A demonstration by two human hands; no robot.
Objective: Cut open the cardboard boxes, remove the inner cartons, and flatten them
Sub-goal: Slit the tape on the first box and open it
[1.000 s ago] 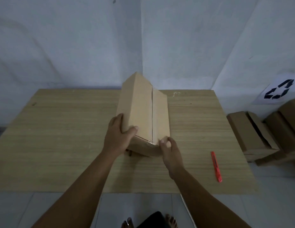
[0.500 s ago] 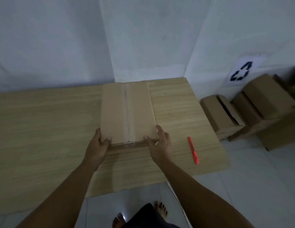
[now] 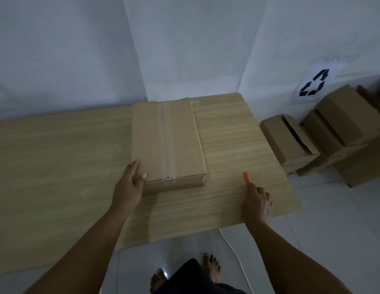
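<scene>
A taped cardboard box lies flat on the wooden table, its tape seam running away from me. My left hand holds the box's near left corner, with the thumb on top and the fingers along the left side. To the right lies a red cutter on the table. My right hand is on it, with the fingers curled over its near part so that only the far tip shows.
Several cardboard boxes are stacked on the floor to the right of the table, below a recycling sign on the wall. A white cord runs over the floor tiles near my feet.
The box went from tilted on its edge to lying flat on the table. My right hand left the box's near right corner and moved right onto the red cutter.
</scene>
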